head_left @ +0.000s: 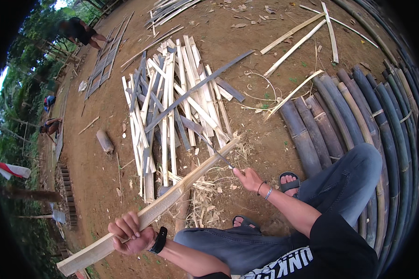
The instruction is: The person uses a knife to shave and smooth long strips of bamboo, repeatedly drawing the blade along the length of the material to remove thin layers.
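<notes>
A long, pale split-bamboo slat [172, 197] runs slantwise from the lower left to the middle. My left hand [131, 233] is closed round its lower part, fingers curled over the edge. In my right hand [250, 180] is the handle of a long-bladed knife [222, 158]. Its thin blade points up and left, lying across the slat near the far end; whether the edge bites into the wood I cannot tell. Curly shavings [207, 207] litter the ground under the slat. Beneath the slat, a round bamboo piece [183, 209] is partly hidden.
Ahead lies a pile of split bamboo strips [181, 95], with several loose strips [295, 49] farther right. Dark whole bamboo poles [300, 132] lie along my right side, under my leg. A short log [104, 142] rests at left. A person [77, 31] bends over a bamboo frame [108, 60].
</notes>
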A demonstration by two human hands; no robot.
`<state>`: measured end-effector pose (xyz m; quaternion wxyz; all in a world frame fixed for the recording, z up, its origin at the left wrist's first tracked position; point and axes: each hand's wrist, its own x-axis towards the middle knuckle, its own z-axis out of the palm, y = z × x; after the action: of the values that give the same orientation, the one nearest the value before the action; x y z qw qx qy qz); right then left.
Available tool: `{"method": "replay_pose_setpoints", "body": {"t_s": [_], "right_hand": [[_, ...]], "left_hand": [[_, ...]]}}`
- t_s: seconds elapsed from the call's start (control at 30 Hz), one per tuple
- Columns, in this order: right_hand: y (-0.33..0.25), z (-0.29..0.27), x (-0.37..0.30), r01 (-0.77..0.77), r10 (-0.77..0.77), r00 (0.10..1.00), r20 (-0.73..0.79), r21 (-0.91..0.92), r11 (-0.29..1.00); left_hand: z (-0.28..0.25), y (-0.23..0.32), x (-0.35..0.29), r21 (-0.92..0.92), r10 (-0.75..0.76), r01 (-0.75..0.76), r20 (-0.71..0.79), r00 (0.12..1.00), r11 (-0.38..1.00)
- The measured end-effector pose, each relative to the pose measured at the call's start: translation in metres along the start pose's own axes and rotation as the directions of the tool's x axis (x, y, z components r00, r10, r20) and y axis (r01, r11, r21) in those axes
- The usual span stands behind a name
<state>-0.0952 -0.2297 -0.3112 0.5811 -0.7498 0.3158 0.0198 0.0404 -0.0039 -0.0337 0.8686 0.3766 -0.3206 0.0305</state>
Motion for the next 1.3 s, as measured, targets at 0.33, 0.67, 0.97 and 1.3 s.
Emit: {"method": "replay_pose_setpoints", "body": {"t_s": [0.33, 0.67, 0.97, 1.3], "right_hand": [[-0.001, -0.02, -0.014, -0.12, 0.12, 0.993, 0.012, 0.031, 0.992], [0.015, -0.008, 0.007, 0.013, -0.013, 1.0, 0.025, 0.003, 1.0], [0.005, -0.005, -0.019, 0.033, -0.029, 0.998, 0.047, -0.087, 0.996], [0.011, -0.019, 0.008, -0.154, 0.155, 0.988, 0.023, -0.049, 0.987]], "left_hand": [[0.012, -0.002, 0.002, 0.003, 0.012, -0.012, 0.025, 1.0, 1.0], [0.003, -0.005, 0.013, -0.011, -0.005, 0.005, 0.003, 1.0, 1.0], [-0.004, -0.002, 0.009, -0.019, -0.019, 0.019, 0.018, 1.0, 1.0], [-0.01, -0.003, 0.014, -0.027, -0.025, 0.026, 0.033, 0.999, 0.999]]}}
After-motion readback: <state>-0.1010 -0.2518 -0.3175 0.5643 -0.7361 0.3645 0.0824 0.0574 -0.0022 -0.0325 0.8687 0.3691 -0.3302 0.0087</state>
